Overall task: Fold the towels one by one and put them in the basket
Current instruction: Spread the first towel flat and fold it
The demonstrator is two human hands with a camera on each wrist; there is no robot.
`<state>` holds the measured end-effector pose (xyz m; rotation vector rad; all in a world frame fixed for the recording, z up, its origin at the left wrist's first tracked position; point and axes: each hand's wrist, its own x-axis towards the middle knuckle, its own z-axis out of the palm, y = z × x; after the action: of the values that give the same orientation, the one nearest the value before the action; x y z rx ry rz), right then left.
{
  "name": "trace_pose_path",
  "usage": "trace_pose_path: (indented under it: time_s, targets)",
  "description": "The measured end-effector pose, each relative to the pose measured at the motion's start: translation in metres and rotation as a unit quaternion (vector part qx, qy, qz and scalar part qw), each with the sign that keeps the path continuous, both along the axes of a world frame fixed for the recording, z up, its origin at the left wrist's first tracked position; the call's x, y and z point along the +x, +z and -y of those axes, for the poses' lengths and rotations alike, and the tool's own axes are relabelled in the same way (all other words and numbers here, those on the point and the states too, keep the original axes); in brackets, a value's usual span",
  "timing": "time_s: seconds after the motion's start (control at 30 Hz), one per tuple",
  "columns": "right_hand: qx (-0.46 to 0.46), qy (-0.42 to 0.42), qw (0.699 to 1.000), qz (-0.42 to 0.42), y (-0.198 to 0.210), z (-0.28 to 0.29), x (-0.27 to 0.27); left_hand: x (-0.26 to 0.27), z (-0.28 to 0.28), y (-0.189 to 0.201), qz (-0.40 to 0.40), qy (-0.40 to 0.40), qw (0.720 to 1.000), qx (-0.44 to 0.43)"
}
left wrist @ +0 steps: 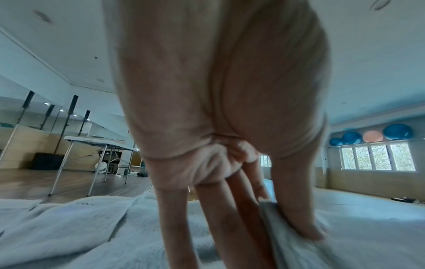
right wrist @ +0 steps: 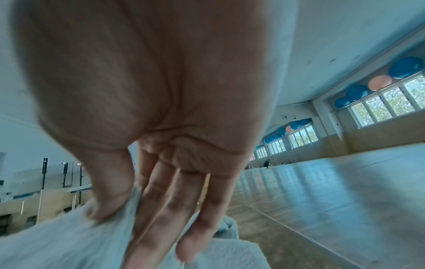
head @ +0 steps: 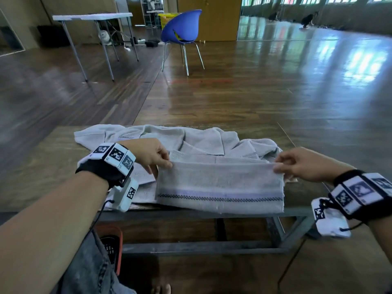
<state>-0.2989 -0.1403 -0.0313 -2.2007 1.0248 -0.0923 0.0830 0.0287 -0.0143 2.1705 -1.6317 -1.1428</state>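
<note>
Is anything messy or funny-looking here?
Yes: behind the striped towel, which both hands pinch at its top corners, the other towels lie crumpled in a heap on the bench, not yet folded.

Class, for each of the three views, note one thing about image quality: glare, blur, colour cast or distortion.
Head view: window glare streaks the wooden floor, edges bend and blur; the striped towel is sharp. Left wrist view: bluish cast, left hand looms stretched, fingertips smeared. Right wrist view: same cast, right hand soft, floor blurred.
</note>
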Motion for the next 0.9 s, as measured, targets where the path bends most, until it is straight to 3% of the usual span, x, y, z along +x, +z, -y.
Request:
trace_pose_path:
  time_s: [0.13, 0.23, 0.47, 0.57, 0.7, 0.83, 0.9]
  targets:
    - [-0.128, -0.058, 0.990, -0.015, -0.016, 0.017, 0.024, 0.005, 0.018, -0.009, 0.106, 0.027, 0.986, -0.126]
    - [-0.140, -0.097, 0.985, -0.035, -0.035, 0.025, 0.037, 0.010, 0.026, -0.026, 0.158, 0.054, 0.970, -0.178]
    - [-0.109, -0.094, 0.988, -0.062, -0.060, 0.033, 0.053, 0.011, 0.040, -0.054, 0.175, 0.026, 0.964, -0.197]
    - [-0.106, -0.084, 0.988, -0.069, -0.056, 0.033, 0.051, 0.011, 0.041, -0.056, 0.195, 0.015, 0.967, -0.166]
    - [-0.125, -0.099, 0.985, -0.060, -0.039, 0.029, 0.047, 0.009, 0.038, -0.041, 0.188, 0.025, 0.963, -0.192]
    - [-0.209, -0.121, 0.970, 0.034, -0.007, 0.016, 0.047, 0.003, 0.029, -0.013, 0.166, 0.043, 0.945, -0.278]
    - [-0.284, -0.143, 0.940, 0.128, 0.011, 0.011, 0.045, -0.001, 0.023, 0.007, 0.177, 0.059, 0.912, -0.365]
